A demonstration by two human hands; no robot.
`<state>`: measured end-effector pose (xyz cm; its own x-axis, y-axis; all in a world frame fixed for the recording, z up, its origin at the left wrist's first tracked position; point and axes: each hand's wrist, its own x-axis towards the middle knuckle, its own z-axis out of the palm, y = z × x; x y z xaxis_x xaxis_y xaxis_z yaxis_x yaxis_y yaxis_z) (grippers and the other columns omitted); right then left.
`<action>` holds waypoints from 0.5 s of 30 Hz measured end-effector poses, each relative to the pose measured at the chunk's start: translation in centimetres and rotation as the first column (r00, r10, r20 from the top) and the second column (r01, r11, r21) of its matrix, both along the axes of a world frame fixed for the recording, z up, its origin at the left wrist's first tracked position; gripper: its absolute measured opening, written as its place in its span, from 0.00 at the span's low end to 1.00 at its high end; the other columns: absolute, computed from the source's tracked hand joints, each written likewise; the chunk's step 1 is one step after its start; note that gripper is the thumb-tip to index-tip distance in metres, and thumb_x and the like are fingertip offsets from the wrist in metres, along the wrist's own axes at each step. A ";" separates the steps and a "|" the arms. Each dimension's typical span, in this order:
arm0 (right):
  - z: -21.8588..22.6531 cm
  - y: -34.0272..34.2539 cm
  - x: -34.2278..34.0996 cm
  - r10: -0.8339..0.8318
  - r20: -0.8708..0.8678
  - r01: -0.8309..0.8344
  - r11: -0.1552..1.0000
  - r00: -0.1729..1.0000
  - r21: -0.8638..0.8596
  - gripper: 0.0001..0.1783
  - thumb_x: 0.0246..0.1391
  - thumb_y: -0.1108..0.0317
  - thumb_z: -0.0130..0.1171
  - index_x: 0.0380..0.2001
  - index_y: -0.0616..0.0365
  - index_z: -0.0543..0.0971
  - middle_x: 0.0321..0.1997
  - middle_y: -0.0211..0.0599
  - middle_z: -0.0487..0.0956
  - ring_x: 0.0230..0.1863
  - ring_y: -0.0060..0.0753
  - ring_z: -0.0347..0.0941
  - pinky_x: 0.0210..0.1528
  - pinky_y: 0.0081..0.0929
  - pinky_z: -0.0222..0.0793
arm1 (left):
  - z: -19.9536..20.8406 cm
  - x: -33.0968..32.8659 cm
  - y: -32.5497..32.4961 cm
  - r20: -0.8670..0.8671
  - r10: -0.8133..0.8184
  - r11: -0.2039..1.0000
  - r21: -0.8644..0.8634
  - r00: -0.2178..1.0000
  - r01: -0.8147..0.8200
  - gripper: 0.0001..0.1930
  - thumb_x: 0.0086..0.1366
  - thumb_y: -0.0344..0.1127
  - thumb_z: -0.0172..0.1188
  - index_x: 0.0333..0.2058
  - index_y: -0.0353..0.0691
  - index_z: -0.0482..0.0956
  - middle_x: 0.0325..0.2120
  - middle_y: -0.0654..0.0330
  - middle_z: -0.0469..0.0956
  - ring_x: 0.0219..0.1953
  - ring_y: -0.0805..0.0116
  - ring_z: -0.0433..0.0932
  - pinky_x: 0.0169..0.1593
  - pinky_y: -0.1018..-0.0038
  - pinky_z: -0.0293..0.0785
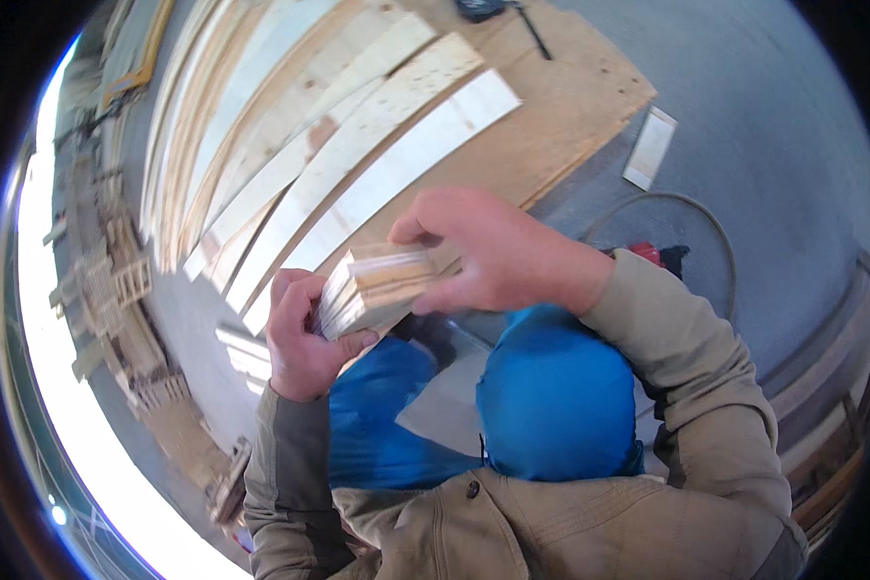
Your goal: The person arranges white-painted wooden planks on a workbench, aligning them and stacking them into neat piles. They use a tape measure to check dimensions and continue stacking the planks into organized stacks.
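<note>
Between my two hands is a stack of short wooden boards [382, 282], held above my lap with its layered ends showing. My left hand [304, 333] grips the near left side, thumb underneath and fingers curled round the edge. Across from it, my right hand [498, 253] clasps the other end between thumb and fingers. Just beyond the stack, several long pale planks [406, 155] lie side by side on a plywood sheet [580, 92].
A small pale board [651, 148] lies on the grey floor to the right. Near my right forearm are a red and black object [652, 255] and a curved hose [720, 217]. A dark tool [481, 10] rests on the plywood. Wooden pallets [130, 280] stand at the left.
</note>
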<state>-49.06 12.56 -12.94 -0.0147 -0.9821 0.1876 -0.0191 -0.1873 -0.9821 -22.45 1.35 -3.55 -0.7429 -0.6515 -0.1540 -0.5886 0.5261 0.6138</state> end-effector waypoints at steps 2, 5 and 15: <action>3.3 -0.1 1.6 0.005 -0.073 -0.016 0.988 0.997 -0.156 0.30 0.41 0.64 0.82 0.49 0.57 0.82 0.45 0.43 0.81 0.47 0.52 0.78 0.50 0.43 0.76 | 3.2 2.2 1.9 -0.036 0.027 0.996 -0.089 0.999 -0.030 0.32 0.42 0.33 0.88 0.45 0.35 0.80 0.40 0.57 0.72 0.41 0.65 0.74 0.41 0.71 0.73; 7.9 0.9 4.1 0.005 -0.065 -0.024 0.954 0.998 -0.298 0.29 0.41 0.67 0.82 0.49 0.56 0.82 0.46 0.42 0.81 0.47 0.51 0.78 0.49 0.41 0.76 | 6.9 5.2 5.2 -0.069 0.096 0.968 -0.228 0.993 -0.109 0.38 0.42 0.47 0.91 0.48 0.36 0.81 0.43 0.59 0.72 0.44 0.67 0.75 0.46 0.71 0.75; 15.6 6.0 11.6 -0.029 0.014 0.032 0.902 0.999 -0.431 0.35 0.36 0.79 0.81 0.52 0.57 0.81 0.50 0.43 0.84 0.49 0.47 0.82 0.50 0.38 0.79 | 12.5 11.9 12.3 -0.169 0.107 0.815 -0.549 0.980 -0.184 0.26 0.50 0.29 0.83 0.48 0.39 0.81 0.42 0.53 0.77 0.44 0.59 0.79 0.46 0.67 0.78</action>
